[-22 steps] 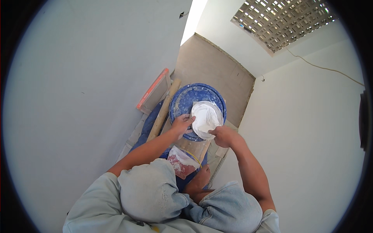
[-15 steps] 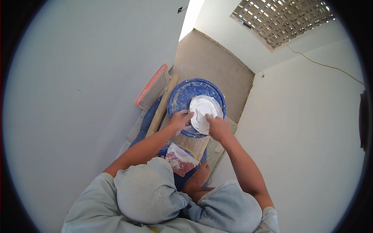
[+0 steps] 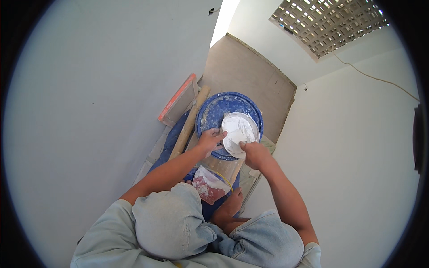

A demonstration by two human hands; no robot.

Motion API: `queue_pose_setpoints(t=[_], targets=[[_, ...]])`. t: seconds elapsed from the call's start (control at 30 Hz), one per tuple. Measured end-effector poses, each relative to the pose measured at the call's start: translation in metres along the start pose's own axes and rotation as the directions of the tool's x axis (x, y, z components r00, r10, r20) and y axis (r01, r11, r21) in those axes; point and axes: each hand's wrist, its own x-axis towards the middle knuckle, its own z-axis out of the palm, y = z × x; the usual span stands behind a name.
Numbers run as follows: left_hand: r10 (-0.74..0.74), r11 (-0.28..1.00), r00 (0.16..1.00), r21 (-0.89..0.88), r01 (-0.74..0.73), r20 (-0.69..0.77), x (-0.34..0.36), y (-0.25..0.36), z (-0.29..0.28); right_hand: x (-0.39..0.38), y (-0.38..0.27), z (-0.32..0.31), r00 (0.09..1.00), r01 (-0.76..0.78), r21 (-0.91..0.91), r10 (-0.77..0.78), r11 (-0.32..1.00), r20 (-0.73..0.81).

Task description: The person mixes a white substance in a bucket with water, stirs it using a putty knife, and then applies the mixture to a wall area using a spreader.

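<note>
A shallow round white bowl lies over the front right part of a blue round lid smeared with white. White paste is spread inside it. My left hand grips the bowl's left rim, thumb on top, other fingers lower at the side. My right hand is closed at the bowl's lower right, its fingertips over the paste. A pale, flat patch shows beside those fingertips; whether it is a tool's blade or smoothed paste I cannot make out.
Between my legs sits a reddish piece crusted with white, near a yellow handle. Left of the lid, a cardboard-coloured tube lies beside an orange-edged box. Pale walls rise on both sides.
My right hand has drawn back toward me, from the paste's middle to the bowl's near right edge. The paste surface looks different. My left hand keeps its hold.
</note>
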Motion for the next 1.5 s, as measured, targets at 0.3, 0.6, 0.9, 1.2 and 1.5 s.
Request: queue_pose_setpoints(t=[0.3,0.6,0.9,1.2,1.5], targets=[[0.009,1.000,0.999,0.003,-0.009,0.034,0.004,-0.004,0.003,0.000,-0.002,0.007,0.980,-0.024,0.069,0.037,0.997,-0.196],[-0.006,1.000,0.998,-0.005,0.006,0.065,-0.002,0.003,-0.008,-0.022,0.007,-0.088,0.995,-0.090,-0.104,0.085,0.990,-0.048],[0.026,0.995,0.987,-0.103,-0.010,0.157,-0.002,-0.004,-0.011,-0.023,0.048,-0.041,0.988,-0.154,0.062,0.153,0.986,0.019],[0.049,0.994,0.979,-0.101,-0.030,0.196,0.002,-0.007,-0.012,-0.046,0.045,0.013,0.921,-0.373,0.844,0.041,0.385,0.388],[0.014,1.000,0.989,-0.021,-0.011,0.146,0.000,-0.012,-0.011,-0.016,0.020,0.037,0.963,-0.236,0.754,-0.042,-0.613,0.267]])
